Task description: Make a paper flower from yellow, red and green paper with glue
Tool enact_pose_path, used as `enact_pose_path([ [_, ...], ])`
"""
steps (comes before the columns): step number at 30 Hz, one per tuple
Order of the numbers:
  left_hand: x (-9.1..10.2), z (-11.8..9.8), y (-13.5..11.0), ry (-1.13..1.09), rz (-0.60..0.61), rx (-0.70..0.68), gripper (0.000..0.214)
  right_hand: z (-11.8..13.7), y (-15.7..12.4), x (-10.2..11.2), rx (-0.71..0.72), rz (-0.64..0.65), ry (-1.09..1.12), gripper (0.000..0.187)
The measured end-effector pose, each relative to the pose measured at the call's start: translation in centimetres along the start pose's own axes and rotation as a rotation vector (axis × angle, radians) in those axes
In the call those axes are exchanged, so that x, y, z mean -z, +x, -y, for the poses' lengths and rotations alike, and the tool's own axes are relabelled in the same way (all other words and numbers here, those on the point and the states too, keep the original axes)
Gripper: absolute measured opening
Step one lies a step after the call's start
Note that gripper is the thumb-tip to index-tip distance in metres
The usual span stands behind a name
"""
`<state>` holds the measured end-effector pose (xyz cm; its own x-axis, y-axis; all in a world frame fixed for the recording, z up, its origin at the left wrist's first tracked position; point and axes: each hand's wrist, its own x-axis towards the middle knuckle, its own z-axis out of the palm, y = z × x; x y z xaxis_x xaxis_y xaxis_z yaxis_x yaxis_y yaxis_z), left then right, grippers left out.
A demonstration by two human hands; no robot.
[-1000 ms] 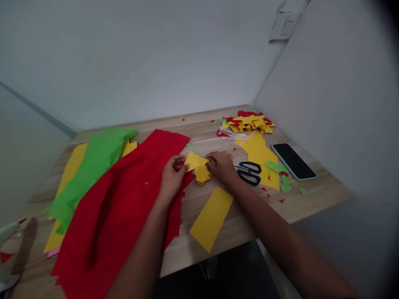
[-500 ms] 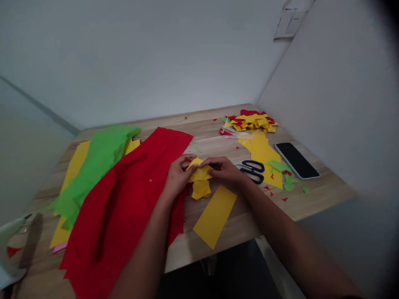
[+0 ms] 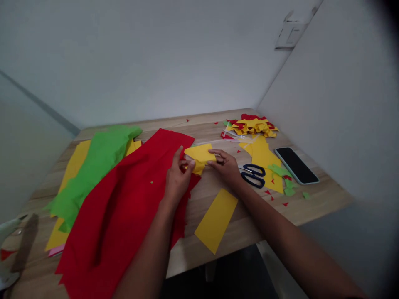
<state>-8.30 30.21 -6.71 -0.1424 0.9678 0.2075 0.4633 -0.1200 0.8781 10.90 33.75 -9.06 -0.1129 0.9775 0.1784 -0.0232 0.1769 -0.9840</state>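
Note:
Between my two hands is a folded piece of yellow paper (image 3: 201,153), raised a little over the table. My left hand (image 3: 180,174) grips its left end between thumb and fingers, with the index finger pointing up. On the other side, my right hand (image 3: 227,166) pinches the right edge. A lower flap of the paper hangs crumpled near my left thumb. Under and beside my left hand spreads a large red sheet (image 3: 124,199). A yellow rectangle of paper (image 3: 216,220) lies flat just below my hands. Dark-handled scissors (image 3: 254,176) rest right of my right hand.
A green crinkled sheet (image 3: 93,162) lies on yellow paper at the left. At the back right sits a pile of red and yellow cut pieces (image 3: 254,125). A phone (image 3: 296,165) lies near the table's right edge, beside green scraps (image 3: 289,191). Walls stand behind and to the right.
The yellow paper has been turned: its lower flap no longer hangs straight down but is folded up near my left thumb. My hands have moved slightly apart.

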Motion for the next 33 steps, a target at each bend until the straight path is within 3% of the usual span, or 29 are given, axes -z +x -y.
enact_pose_path([
  [2,-0.3,0.2,0.0,-0.030,0.042,-0.079,0.062,-0.1,-0.1,-0.1,-0.003,0.000,0.017,0.044],
  [6,-1.0,0.9,0.0,-0.005,0.097,-0.201,0.034,-0.3,-0.4,0.0,0.088,0.022,-0.116,0.038],
  [10,-1.3,1.6,0.1,-0.021,0.118,-0.196,0.025,-0.2,-0.7,0.0,0.228,0.016,-0.334,0.023],
  [15,-1.3,1.7,0.1,-0.001,0.097,-0.166,0.016,0.2,-1.0,-0.2,0.255,0.004,-0.360,0.011],
  [22,-1.2,1.2,0.1,-0.097,0.091,-0.118,0.019,0.7,-0.8,-0.4,0.269,0.044,-0.306,0.006],
  [28,-0.9,0.3,0.1,-0.200,0.148,-0.026,0.022,0.5,-0.7,-0.2,0.215,0.057,-0.271,0.019],
  [33,-0.9,0.1,0.0,-0.197,0.124,-0.040,0.029,0.5,-0.8,-0.1,0.195,0.071,-0.277,0.022],
])
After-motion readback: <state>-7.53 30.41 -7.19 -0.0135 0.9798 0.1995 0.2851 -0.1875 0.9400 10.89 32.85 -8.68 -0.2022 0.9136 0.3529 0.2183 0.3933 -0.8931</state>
